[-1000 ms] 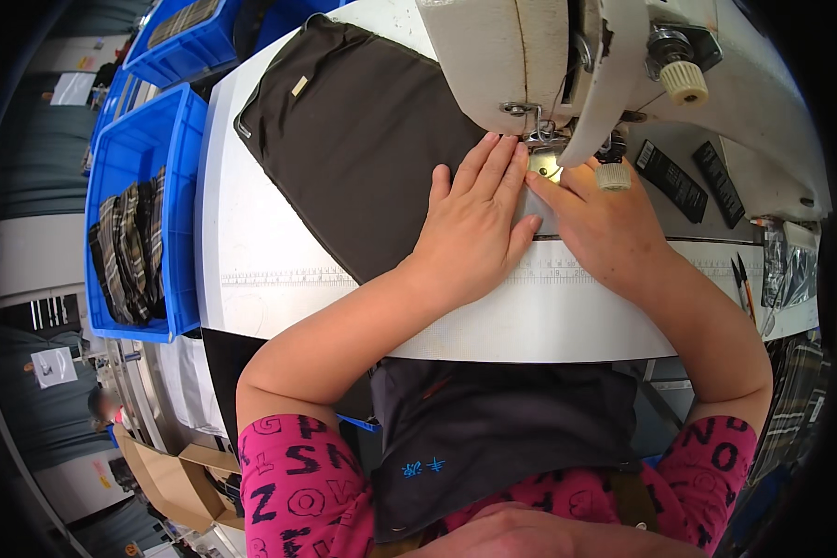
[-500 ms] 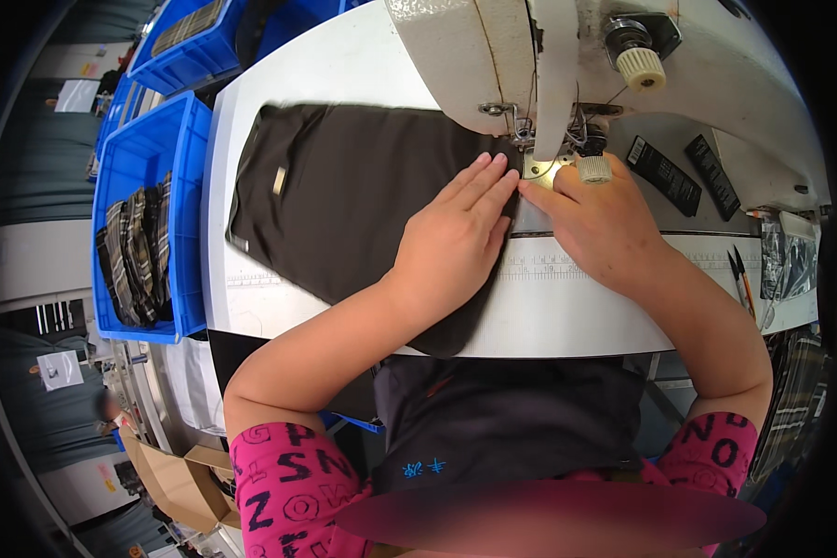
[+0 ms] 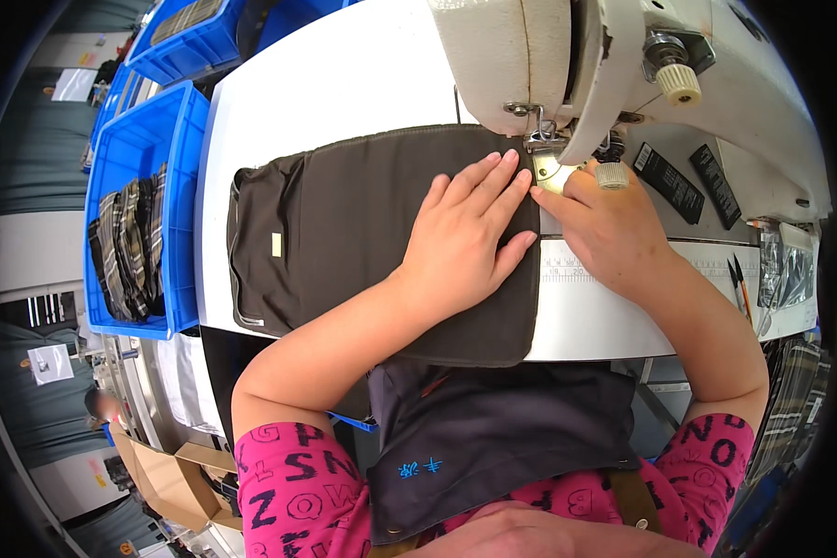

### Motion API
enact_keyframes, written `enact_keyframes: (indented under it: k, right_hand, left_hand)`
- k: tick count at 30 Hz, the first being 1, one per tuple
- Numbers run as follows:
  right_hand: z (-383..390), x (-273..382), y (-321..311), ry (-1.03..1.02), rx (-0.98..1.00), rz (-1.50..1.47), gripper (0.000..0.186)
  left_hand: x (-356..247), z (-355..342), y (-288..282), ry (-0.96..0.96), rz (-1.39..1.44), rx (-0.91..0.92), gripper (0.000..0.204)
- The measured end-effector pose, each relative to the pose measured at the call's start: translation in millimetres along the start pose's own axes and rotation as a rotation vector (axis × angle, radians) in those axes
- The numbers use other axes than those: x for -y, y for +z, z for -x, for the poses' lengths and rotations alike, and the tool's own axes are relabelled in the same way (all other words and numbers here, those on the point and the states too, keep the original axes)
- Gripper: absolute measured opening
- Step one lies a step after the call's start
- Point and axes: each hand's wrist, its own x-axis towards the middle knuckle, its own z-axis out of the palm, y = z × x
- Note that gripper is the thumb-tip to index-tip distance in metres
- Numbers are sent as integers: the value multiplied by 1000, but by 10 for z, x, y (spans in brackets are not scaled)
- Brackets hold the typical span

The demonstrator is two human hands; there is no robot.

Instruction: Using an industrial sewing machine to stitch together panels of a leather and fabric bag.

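Observation:
A dark brown fabric piece (image 3: 363, 205) with a small pale label lies squared on the white sewing table (image 3: 307, 93), its right edge beside the needle plate. My left hand (image 3: 465, 232) rests palm down on it, fingers stretched out and slightly apart, fingertips just below the presser foot (image 3: 541, 139). My right hand (image 3: 614, 232) is at the right of the needle plate (image 3: 549, 175), one digit reaching to the fabric edge, the others bent under; what they hold, if anything, is hidden. Above both hands stands the sewing machine (image 3: 484, 56).
Blue bins (image 3: 186, 112) stand at the left, one holding plaid fabric (image 3: 130, 242). Two black tags (image 3: 670, 181), a clear bag (image 3: 781, 260) and pointed tools (image 3: 739, 284) lie at the right. A cardboard box (image 3: 177, 474) is lower left; a blurred person (image 3: 102, 409) is beyond.
The fabric has swung anticlockwise from a diagonal to lie square, its near corner now at the table's front edge. My left hand has moved slightly down, staying on the fabric.

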Motion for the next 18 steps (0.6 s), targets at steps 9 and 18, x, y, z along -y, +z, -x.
enact_keyframes:
  k: [9,18]
  right_hand:
    - [-44,43,-65,21,42,19,38]
    - [-19,15,-37,37,93,102,42]
  left_hand:
    - [119,-120,41,-55,24,-25,55]
    - [142,-140,23,-89,66,-4,59]
